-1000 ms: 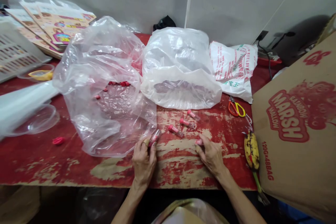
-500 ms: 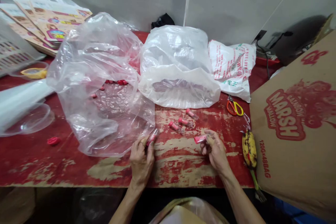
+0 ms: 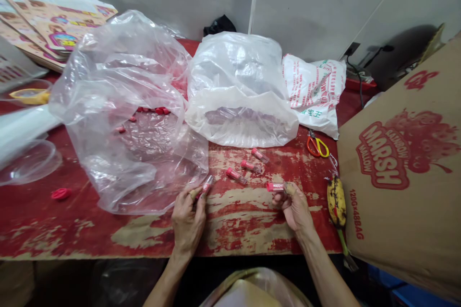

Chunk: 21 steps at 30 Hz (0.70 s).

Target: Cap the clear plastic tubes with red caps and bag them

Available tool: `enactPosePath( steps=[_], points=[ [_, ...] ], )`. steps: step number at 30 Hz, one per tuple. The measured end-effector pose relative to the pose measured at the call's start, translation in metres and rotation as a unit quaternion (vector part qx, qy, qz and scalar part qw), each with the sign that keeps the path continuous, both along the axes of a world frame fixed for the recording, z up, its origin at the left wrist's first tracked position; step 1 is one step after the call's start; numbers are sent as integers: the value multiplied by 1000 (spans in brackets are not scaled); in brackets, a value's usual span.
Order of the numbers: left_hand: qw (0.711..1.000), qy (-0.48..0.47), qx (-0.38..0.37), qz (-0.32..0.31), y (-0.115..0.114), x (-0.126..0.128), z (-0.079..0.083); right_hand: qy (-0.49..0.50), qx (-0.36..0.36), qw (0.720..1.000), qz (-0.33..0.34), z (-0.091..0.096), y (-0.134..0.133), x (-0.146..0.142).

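1. Far left of the worn red counter [image 3: 234,230]: printed card sheets [image 3: 54,24] are stacked toward the wall. A clear plastic dish [image 3: 27,163] sits near the edge, and a yellow-and-clear lid [image 3: 30,97] lies behind it. A loose red scrap [image 3: 60,194] rests on the paint.
2. Centre-left: a large clear plastic bag [image 3: 126,115] lies slack on the counter, with small red pieces [image 3: 151,111] visible through the film.
3. Left hand [image 3: 187,223]: the fingers [image 3: 188,196] are closed, pinching a pink-capped clear tube [image 3: 206,187] just beside the bag's lower edge.
4. Centre: three loose pink-capped tubes [image 3: 251,166] lie well apart from each other on the bare counter, just below a milky plastic bag [image 3: 237,91].
5. Right hand [image 3: 295,208]: thumb and fingers [image 3: 290,189] are closed on a second pink-capped tube [image 3: 275,187], held level just above the counter.
6. Right: a printed white bag [image 3: 313,93] lies against the wall. Orange-and-yellow scissors [image 3: 317,146] lie just below it, a spotted banana [image 3: 336,204] lies beyond the right hand, and a MARSH cardboard carton [image 3: 399,153] leans at the counter's end.
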<state>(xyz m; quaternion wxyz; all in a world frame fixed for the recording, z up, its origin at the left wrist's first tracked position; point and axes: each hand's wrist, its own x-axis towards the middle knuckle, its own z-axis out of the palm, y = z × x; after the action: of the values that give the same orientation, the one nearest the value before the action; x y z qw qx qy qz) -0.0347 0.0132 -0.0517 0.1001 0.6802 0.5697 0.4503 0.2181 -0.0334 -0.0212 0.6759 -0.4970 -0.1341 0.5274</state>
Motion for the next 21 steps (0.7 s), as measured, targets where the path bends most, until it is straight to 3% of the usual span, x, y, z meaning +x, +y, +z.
enactPosePath(
  steps=[11,16,19,21],
  points=[
    [1000,-3,-4,-3,0,-1,-2,-32,29,998,45,6,-4,-3],
    [1000,-5,-8,-7,0,-1,-2,-127,37,989,59,5,-8,-4],
    [1000,-7,-9,-5,-1,0,-1,-298,42,950,76,4,-14,-3],
    [1000,-8,-8,-5,-1,0,-1,-453,51,886,85,0,-18,-2]
  ],
)
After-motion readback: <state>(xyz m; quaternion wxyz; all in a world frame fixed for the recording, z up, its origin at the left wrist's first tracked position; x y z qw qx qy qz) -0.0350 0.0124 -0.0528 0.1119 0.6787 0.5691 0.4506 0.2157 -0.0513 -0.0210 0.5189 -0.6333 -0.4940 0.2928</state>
